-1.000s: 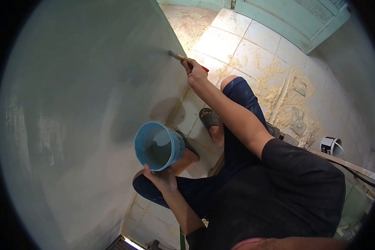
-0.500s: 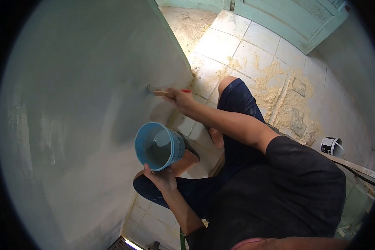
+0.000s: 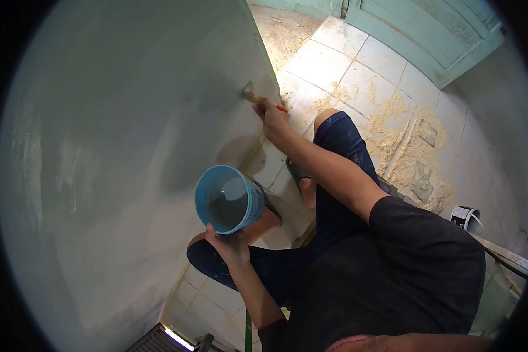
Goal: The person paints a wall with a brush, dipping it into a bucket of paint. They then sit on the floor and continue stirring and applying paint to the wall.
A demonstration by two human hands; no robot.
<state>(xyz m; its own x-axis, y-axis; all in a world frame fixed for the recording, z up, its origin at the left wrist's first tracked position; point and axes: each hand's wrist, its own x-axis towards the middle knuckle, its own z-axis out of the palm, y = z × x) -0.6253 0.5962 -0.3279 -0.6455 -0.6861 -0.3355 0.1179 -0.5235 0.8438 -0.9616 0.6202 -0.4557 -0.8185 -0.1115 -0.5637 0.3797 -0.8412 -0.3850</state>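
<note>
In my right hand [image 3: 270, 116] is a paintbrush [image 3: 251, 96] with a wooden handle and a red end. Its bristles press against the grey-green wall [image 3: 129, 117], close to the wall's far edge. A darker, damp-looking patch spreads on the wall beside the bristles. My left hand [image 3: 230, 245] supports a blue plastic bucket [image 3: 256, 202] from below, thumb at the rim and the other fingers mostly hidden under it. The bucket tilts toward the wall and holds a greyish liquid [image 3: 229, 210].
Tan crumbly debris [image 3: 396, 138] with flat grey pieces lies on the white tiled floor [image 3: 322, 61]. A pale green door [image 3: 422, 38] stands at the upper right. A small black-and-white bucket [image 3: 466, 218] is on the right. My bent knees flank the work area.
My right hand has moved the brush up and to the right along the wall, toward its far edge. The blue bucket stays in my left hand, nearly in place. The view has shifted slightly.
</note>
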